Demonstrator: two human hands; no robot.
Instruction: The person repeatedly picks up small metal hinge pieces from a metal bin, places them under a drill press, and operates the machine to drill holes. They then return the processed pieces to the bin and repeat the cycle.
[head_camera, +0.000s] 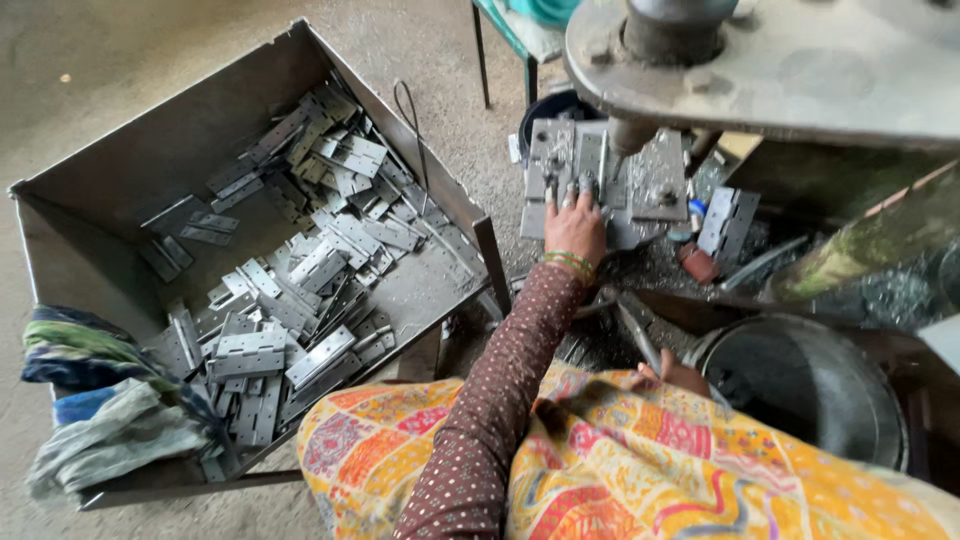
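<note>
Pressing a hinge plate (585, 170) flat-fingered onto the press bed beneath the punch (628, 132), the left hand (574, 226) works while many hinges (300, 290) fill the bin (180, 140); right hand (680, 374), half hidden, grip unclear.

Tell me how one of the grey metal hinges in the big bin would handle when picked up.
The hinges look like flat steel, so probably stiff and heavy for their size. Two jointed leaves may swing at the pin. Flat, so unlikely to roll; heaped in the metal bin, neighbours may slide.
</note>
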